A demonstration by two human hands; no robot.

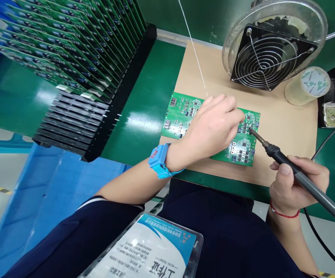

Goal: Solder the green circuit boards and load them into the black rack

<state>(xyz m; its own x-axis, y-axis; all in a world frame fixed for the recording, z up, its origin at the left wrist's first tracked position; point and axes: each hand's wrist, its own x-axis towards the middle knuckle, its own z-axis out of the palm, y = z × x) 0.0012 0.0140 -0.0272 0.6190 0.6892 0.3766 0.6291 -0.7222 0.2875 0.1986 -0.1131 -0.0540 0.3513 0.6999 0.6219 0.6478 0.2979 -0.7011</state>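
Observation:
A green circuit board with small digit displays and chips lies flat before me. Over its middle is my left hand, fingers pinched together, wearing a blue wrist strap. A thin silvery solder wire runs down from above into that hand; its end near the fingertips is too small to make out. In my right hand is a soldering iron, gripped like a pen. Its tip meets or nearly meets the chips at the board's right part, close to my left fingertips.
Several green boards stand upright in a black slotted rack at left. Brown cardboard lies under the board. Behind are a fan, a tape roll and an iron stand with sponge. A black cable trails at right.

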